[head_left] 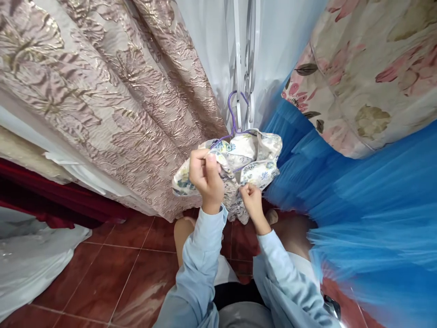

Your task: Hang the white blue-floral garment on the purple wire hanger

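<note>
A white garment with a blue and yellow floral print hangs on a purple hanger, whose hook is up against a white metal frame. My left hand is closed, thumb against fingers, on the cloth at the garment's left upper side. Lower and to the right, my right hand pinches the edge of the garment's front opening. A gap shows between the two front edges. The lower part of the garment hangs down behind my hands and is partly hidden.
The white metal frame stands upright straight ahead. Pink brocade fabric with gold patterning fills the left. On the right hang blue tulle and a cream floral cloth. Dark red fabric lies farther left, above red floor tiles.
</note>
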The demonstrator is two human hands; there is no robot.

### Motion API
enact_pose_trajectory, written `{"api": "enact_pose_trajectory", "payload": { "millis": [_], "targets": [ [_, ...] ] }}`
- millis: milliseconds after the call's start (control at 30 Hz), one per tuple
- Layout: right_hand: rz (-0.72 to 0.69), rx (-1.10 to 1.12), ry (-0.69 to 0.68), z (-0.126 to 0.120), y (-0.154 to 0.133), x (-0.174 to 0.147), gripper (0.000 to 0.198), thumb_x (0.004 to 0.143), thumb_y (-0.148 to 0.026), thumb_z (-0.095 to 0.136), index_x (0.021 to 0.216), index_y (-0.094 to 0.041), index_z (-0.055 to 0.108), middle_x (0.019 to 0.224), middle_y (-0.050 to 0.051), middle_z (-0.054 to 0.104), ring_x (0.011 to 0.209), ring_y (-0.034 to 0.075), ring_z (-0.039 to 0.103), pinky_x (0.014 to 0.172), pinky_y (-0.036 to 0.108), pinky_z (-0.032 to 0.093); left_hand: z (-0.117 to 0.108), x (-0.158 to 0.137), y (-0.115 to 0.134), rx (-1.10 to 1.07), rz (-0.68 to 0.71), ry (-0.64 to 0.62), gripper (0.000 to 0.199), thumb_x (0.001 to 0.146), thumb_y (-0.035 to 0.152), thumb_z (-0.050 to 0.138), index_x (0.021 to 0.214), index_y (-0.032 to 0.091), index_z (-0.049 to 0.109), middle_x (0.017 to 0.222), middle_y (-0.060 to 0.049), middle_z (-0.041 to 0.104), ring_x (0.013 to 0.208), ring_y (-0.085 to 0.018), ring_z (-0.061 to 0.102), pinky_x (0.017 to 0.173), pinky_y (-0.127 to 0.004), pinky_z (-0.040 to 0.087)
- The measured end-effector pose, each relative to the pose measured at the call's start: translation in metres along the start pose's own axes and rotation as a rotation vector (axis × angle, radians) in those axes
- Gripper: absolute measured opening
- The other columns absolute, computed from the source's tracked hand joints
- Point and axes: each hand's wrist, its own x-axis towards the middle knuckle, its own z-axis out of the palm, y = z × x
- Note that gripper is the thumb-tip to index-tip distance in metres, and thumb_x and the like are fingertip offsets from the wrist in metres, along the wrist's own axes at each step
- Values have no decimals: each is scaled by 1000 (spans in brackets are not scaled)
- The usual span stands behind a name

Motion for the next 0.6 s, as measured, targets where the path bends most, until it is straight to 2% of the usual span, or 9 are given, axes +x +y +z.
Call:
{"api": "enact_pose_trajectory", "payload": {
  "millis": [133, 200, 300, 400, 467, 600],
  "targets": [
    [97, -106, 72, -14, 63, -33, 32, 76, -44, 58, 58, -25, 40, 50, -7, 38, 51, 11, 35, 53, 25, 29, -17, 10, -7, -150, -249, 48, 39, 96, 53, 58, 78, 20, 47, 63, 6, 30, 51, -8, 35, 50, -19, 32],
    [122, -116, 72, -20, 81, -42, 33, 76, -45, 58, 57, -25, 41, 49, -7, 38, 51, 11, 35, 52, 26, 28, -31, 9, -17, -169, -302, 94, 46, 93, 56, 63, 74, 20, 42, 65, 6, 30, 54, -7, 35, 52, -19, 33],
    [145, -126, 66, -27, 95, -42, 34, 77, -47, 59, 58, -24, 43, 50, -6, 41, 52, 12, 38, 53, 26, 30, -50, 5, -29, -168, -343, 109, 51, 86, 57, 71, 74, 19, 39, 69, 6, 35, 61, -8, 39, 60, -20, 39],
    [161, -131, 33, -31, 102, -35, 33, 78, -47, 59, 59, -23, 48, 52, -4, 48, 54, 14, 43, 56, 27, 34, -65, 1, -38, -80, -375, 92, 52, 73, 47, 84, 77, 20, 40, 70, 7, 35, 63, -7, 40, 62, -19, 39],
    [164, -134, 13, -31, 105, -32, 33, 78, -48, 60, 60, -22, 50, 53, -3, 51, 54, 14, 46, 58, 28, 36, -74, 0, -43, -18, -354, 141, 51, 68, 39, 87, 79, 19, 43, 72, 7, 37, 64, -7, 41, 63, -19, 39],
    [161, -130, -16, -28, 111, -34, 40, 78, -55, 61, 58, -23, 49, 53, -3, 49, 55, 14, 45, 60, 28, 37, -100, 0, -61, 47, -378, 272, 37, 73, 37, 81, 96, 18, 58, 87, 2, 56, 79, -11, 57, 79, -24, 48]
  ]
}}
